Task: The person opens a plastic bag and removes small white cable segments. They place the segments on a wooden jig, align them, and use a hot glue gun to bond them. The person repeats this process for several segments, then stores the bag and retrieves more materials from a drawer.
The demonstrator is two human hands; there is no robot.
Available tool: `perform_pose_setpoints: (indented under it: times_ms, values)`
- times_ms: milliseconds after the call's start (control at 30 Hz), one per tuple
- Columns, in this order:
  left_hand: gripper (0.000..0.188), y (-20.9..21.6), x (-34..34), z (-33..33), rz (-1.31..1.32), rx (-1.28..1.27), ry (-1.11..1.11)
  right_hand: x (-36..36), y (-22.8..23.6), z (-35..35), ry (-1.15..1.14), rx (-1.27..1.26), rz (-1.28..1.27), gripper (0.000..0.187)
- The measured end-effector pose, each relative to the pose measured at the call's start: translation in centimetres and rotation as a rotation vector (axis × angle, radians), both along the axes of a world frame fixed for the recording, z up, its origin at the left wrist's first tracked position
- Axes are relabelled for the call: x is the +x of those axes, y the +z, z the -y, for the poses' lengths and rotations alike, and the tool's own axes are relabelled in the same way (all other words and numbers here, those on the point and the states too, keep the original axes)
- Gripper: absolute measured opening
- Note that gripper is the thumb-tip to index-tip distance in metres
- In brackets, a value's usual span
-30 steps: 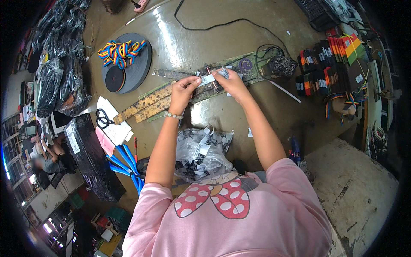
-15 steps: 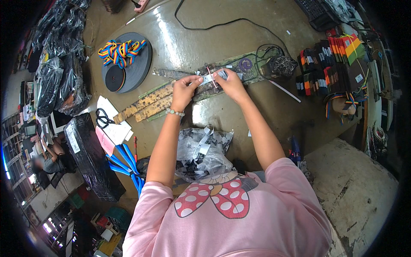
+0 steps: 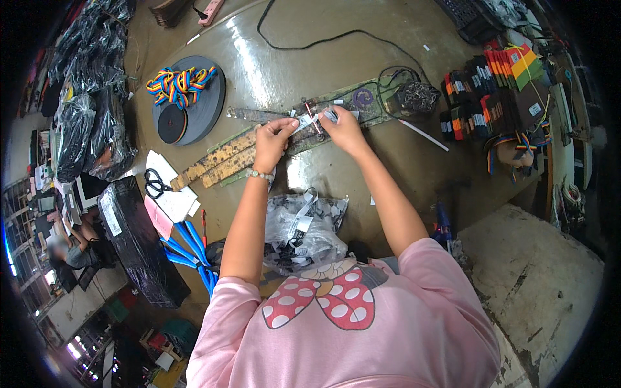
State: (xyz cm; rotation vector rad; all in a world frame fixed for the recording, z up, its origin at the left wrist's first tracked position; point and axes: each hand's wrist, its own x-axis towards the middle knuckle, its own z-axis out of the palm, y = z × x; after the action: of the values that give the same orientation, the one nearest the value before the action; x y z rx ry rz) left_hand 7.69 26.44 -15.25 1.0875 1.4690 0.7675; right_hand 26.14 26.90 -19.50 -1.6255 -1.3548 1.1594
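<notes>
White strip is stretched between two hands, above the worn bars

The white strip (image 3: 306,121) is narrow, flat and pale, with small dark marks on its surface; they are too small to make out. It is over the worn bars (image 3: 226,160) on the table (image 3: 323,71), near the upper middle of the view, and a thin reddish rod (image 3: 308,110) stands close at its middle. Whether strip and rod touch, I cannot tell.

The left hand (image 3: 273,139) has thumb and forefinger pressed together on the left end of the strip; its other fingers are curled in. The right hand (image 3: 345,132) is also closed, with thumb and fingers pinching near the right end. Some whitish pieces (image 3: 330,115) show at its fingertips, and I cannot tell if they belong to the same strip.

A beaded bracelet (image 3: 261,174) is on the left wrist. A purple ring (image 3: 363,98) lies to the right, beyond the right hand. Nearer to the body is a clear plastic bag (image 3: 317,249) with black and white pieces inside, and a pale looped band (image 3: 304,216) lies on its top.
</notes>
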Motion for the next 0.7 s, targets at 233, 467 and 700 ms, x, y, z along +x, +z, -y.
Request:
perform_pose_setpoints:
  times_ms: [233,467,700]
  values:
    - [0.026,0.6,-0.1,0.0,0.061,0.019,0.036,1.3,2.1,0.6,-0.104,-0.057,0.254,0.029]
    - [0.026,3.4,1.5,-0.3,0.100,0.071,-0.058,0.1,6.6,0.4,0.090,-0.085,-0.366,0.030]
    - [0.027,2.6,-1.1,-1.0,0.000,-0.129,-0.246,2.2,6.4,0.6,-0.128,-0.254,-0.446,0.022]
